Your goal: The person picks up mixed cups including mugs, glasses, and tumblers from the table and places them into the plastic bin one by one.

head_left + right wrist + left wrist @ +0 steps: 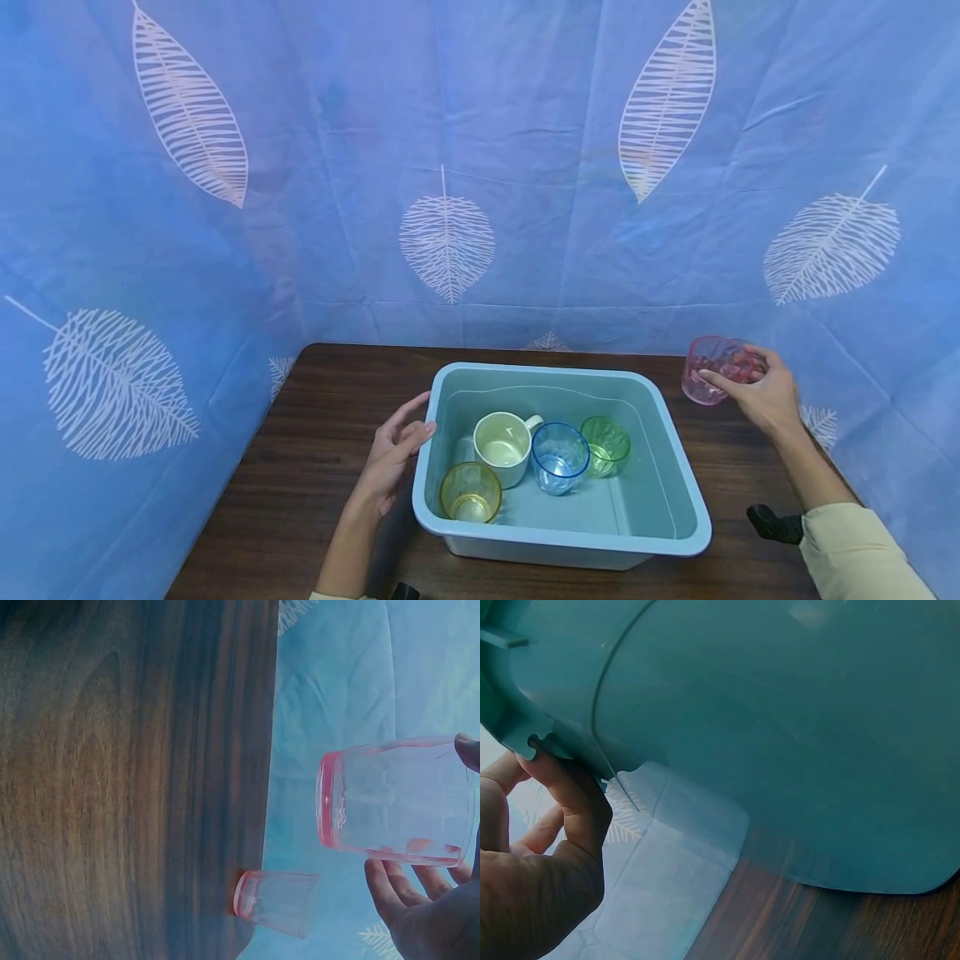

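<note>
Right hand point(776, 400) grasping a pink glass point(405, 799) as left hand point(393, 458) is holding the tub point(562, 372)

The right hand is pinching the glass, its thumb and fingers spreading to the glass's width and pressing on opposite sides. The left hand is gripping the tub's left rim, with the thumb lying over the edge and the fingers curling at the outside.

The right wrist view is separating two pink glasses that are overlapping in the head view: the held one, showing against the blue curtain point(337, 690), and a second pink glass point(279, 900), standing near the table's edge. The left wrist view is showing the tub's outer wall, while the head view is showing its inside, where a pale mug point(502, 442), a blue glass point(558, 458), a green glass point(606, 446) and a yellow glass point(471, 492) are sitting.

The held glass is lying directly between the right thumb and fingers, outside the tub, past its far right corner. The second one is staying out of the grip, just beside the held glass. The tub is resting on the dark wooden table point(352, 383).
</note>
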The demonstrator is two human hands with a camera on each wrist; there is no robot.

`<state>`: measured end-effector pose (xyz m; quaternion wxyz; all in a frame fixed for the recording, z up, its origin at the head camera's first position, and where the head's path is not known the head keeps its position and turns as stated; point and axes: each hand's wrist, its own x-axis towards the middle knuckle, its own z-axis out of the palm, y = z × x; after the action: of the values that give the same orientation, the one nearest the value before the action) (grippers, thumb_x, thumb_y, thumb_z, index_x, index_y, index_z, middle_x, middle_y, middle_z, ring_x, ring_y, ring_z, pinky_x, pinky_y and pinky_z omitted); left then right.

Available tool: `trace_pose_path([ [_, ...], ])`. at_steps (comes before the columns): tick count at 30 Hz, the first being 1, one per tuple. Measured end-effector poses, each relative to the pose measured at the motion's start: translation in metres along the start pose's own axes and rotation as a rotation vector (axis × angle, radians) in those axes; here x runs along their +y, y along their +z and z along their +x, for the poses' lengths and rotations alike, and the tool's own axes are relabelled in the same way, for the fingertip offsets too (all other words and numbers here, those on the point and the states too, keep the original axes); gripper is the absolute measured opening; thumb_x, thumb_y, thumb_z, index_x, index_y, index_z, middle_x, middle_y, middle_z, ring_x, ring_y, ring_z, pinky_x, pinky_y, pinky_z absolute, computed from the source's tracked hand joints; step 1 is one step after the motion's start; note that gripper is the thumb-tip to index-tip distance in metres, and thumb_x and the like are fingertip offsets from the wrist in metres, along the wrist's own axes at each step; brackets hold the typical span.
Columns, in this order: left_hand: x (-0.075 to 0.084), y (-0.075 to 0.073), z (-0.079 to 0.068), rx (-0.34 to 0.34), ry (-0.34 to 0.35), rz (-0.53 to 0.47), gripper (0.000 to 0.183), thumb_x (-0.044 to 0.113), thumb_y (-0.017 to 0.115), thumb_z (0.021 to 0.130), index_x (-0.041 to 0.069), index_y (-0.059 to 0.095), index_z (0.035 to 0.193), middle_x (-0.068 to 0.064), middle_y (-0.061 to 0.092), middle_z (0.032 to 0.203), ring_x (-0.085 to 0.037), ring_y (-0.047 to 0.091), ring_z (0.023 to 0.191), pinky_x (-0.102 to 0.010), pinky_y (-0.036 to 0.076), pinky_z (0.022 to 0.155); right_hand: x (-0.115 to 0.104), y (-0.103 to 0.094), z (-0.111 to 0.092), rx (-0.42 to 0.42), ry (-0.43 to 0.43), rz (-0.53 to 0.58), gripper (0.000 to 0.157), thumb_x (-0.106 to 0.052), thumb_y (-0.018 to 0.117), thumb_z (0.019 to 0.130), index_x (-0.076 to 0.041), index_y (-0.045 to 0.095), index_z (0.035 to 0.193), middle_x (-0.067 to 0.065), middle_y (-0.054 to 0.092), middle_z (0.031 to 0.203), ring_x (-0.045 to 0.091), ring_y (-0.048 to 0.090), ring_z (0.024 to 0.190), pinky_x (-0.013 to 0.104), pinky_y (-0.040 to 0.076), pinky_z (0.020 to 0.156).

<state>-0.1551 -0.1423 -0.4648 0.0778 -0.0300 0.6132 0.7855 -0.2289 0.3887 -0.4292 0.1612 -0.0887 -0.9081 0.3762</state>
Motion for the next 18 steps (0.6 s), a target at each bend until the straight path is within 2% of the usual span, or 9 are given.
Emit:
trace_pose_path([
  [6,-0.001,0.000,0.000,0.004,0.001,-0.004,0.054,0.017,0.070,0.100,0.016,0.052,0.151,-0.016,0.074,0.106,-0.030,0.070,0.096,-0.038,0.059,0.083,-0.005,-0.002,0.000,0.006,-0.023,-0.011,0.090,-0.037,0.080,0.089,0.009,0.036,0.152,0.038,0.050,0.138,0.045,0.055,0.114,0.013,0.038,0.065],
  [11,-0.002,-0.001,0.001,-0.001,-0.002,-0.006,0.054,0.018,0.069,0.100,0.017,0.052,0.151,-0.016,0.074,0.106,-0.028,0.070,0.095,-0.037,0.060,0.081,-0.011,-0.004,0.000,-0.013,-0.029,0.016,0.091,-0.037,0.080,0.090,0.009,0.033,0.155,0.039,0.046,0.144,0.049,0.052,0.121,0.010,0.037,0.065],
  [14,-0.002,-0.001,0.002,-0.004,-0.004,-0.006,0.054,0.018,0.069,0.100,0.017,0.051,0.151,-0.016,0.074,0.107,-0.028,0.071,0.095,-0.038,0.060,0.081,-0.014,-0.005,0.000,-0.021,-0.036,0.027,0.090,-0.035,0.079,0.091,0.007,0.034,0.155,0.038,0.045,0.145,0.048,0.052,0.119,0.007,0.038,0.065],
  [16,-0.002,-0.001,0.002,-0.006,-0.005,-0.005,0.054,0.018,0.069,0.100,0.017,0.051,0.152,-0.017,0.074,0.108,-0.029,0.071,0.096,-0.038,0.060,0.081,-0.017,-0.006,-0.001,-0.023,-0.048,0.037,0.088,-0.034,0.079,0.091,0.006,0.035,0.155,0.036,0.046,0.145,0.041,0.055,0.116,0.006,0.039,0.066],
  [18,-0.002,-0.001,0.002,-0.006,-0.006,-0.004,0.054,0.018,0.069,0.100,0.017,0.051,0.152,-0.017,0.074,0.109,-0.029,0.071,0.097,-0.038,0.060,0.081,-0.019,-0.006,-0.002,-0.026,-0.066,0.054,0.086,-0.032,0.079,0.092,0.006,0.036,0.155,0.034,0.047,0.144,0.023,0.059,0.109,0.004,0.040,0.067],
])
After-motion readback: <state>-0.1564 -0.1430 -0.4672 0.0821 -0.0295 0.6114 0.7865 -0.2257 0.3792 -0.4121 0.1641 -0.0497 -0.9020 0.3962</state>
